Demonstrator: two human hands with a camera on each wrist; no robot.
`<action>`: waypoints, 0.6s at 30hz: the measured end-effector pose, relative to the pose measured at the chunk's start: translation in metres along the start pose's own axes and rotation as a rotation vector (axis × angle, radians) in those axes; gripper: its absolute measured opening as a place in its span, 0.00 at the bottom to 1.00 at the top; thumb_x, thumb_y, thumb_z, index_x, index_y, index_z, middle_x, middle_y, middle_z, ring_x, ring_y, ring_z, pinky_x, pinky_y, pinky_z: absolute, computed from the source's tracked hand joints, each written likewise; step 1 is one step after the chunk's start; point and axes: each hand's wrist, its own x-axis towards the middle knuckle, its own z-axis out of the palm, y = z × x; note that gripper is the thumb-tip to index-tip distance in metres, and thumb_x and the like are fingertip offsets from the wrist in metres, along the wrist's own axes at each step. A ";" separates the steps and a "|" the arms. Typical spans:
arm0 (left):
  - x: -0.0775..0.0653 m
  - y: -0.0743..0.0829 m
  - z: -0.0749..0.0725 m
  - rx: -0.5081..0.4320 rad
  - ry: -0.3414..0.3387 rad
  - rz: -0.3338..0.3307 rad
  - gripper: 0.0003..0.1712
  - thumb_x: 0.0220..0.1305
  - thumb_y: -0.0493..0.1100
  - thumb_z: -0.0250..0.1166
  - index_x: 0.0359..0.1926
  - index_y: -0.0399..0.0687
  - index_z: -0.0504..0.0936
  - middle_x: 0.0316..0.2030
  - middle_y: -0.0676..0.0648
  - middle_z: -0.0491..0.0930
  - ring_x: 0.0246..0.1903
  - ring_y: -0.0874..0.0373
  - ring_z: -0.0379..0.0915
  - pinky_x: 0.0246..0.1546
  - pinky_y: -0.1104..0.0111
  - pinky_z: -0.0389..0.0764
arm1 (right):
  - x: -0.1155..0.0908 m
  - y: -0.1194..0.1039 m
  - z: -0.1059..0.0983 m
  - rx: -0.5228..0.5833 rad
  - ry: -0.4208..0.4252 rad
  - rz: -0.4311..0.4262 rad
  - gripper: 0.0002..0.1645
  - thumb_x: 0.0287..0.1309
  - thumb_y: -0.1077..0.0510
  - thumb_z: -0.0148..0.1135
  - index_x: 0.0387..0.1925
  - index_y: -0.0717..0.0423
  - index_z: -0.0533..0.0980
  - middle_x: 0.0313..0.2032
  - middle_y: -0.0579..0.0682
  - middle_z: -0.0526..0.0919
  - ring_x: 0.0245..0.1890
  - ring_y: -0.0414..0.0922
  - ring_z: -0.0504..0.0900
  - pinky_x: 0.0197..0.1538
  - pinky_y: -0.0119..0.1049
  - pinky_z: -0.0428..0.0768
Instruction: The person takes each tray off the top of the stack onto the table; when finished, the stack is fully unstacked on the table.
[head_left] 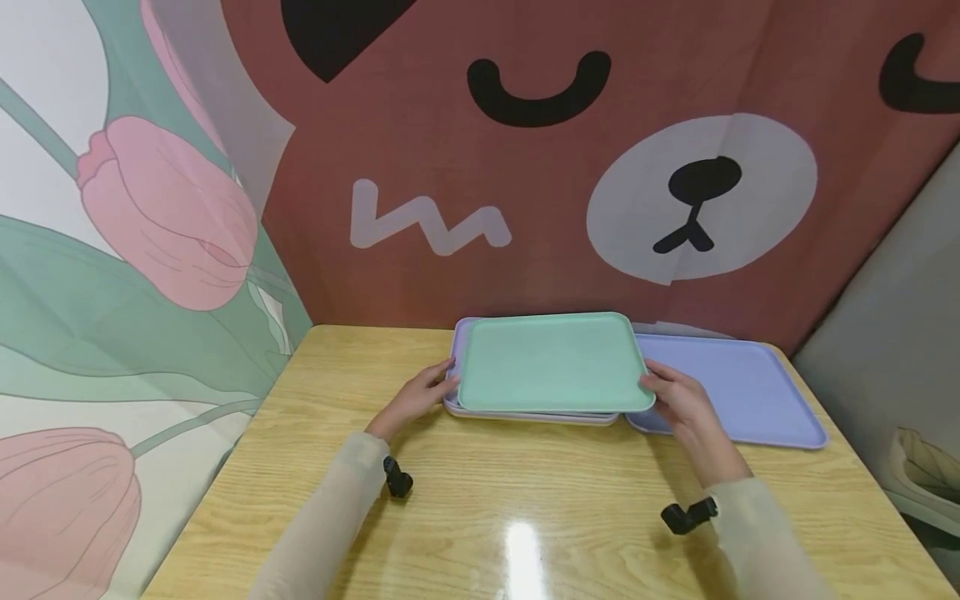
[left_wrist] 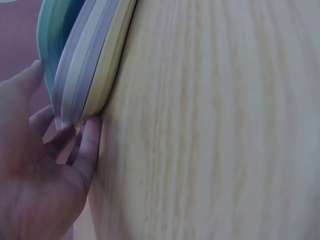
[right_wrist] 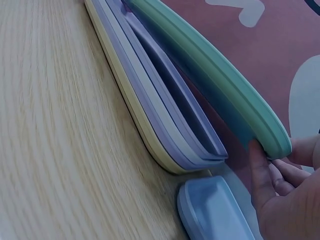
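My right hand (head_left: 686,408) pinches the right end of a mint-green tray (head_left: 555,362), thumb on one face and fingers on the other. That end is raised off a stack of trays, and a wedge-shaped gap shows in the right wrist view. Beneath it lie purple and pale trays (right_wrist: 160,120), with a yellow tray (right_wrist: 131,110) at the bottom. At the left end, my left hand (head_left: 412,400) rests its thumb on the green rim, while its other fingertips touch the stack's edge. A periwinkle-blue tray (head_left: 738,392) lies flat to the right, partly overlapped by the green tray.
All the trays are on a wooden table (head_left: 450,508), close to its back edge. Behind it hangs a brown bear-print cloth (head_left: 420,292), with a tulip-print cloth (head_left: 172,350) on the left. A grey surface (head_left: 892,333) borders the right side. Black wrist cameras (head_left: 397,479) sit on both cuffs.
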 end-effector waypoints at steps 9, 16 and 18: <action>0.002 -0.007 -0.001 0.043 0.009 0.003 0.42 0.71 0.58 0.64 0.79 0.60 0.58 0.74 0.42 0.64 0.71 0.45 0.63 0.71 0.50 0.64 | -0.011 0.002 -0.016 -0.047 -0.007 0.004 0.44 0.71 0.56 0.61 0.79 0.60 0.50 0.41 0.27 0.82 0.42 0.29 0.82 0.46 0.25 0.81; 0.002 -0.008 -0.002 0.047 0.005 0.009 0.43 0.69 0.58 0.66 0.79 0.62 0.58 0.73 0.42 0.65 0.69 0.47 0.65 0.70 0.50 0.64 | -0.022 0.004 -0.030 0.047 -0.020 -0.017 0.39 0.70 0.59 0.62 0.77 0.55 0.58 0.41 0.31 0.85 0.41 0.32 0.84 0.45 0.26 0.81; 0.002 -0.008 -0.002 0.052 0.005 0.008 0.43 0.69 0.59 0.66 0.79 0.62 0.57 0.73 0.42 0.65 0.69 0.47 0.65 0.71 0.50 0.64 | -0.025 0.004 -0.034 0.084 -0.032 -0.031 0.30 0.70 0.61 0.61 0.71 0.46 0.70 0.41 0.32 0.86 0.41 0.32 0.84 0.44 0.27 0.81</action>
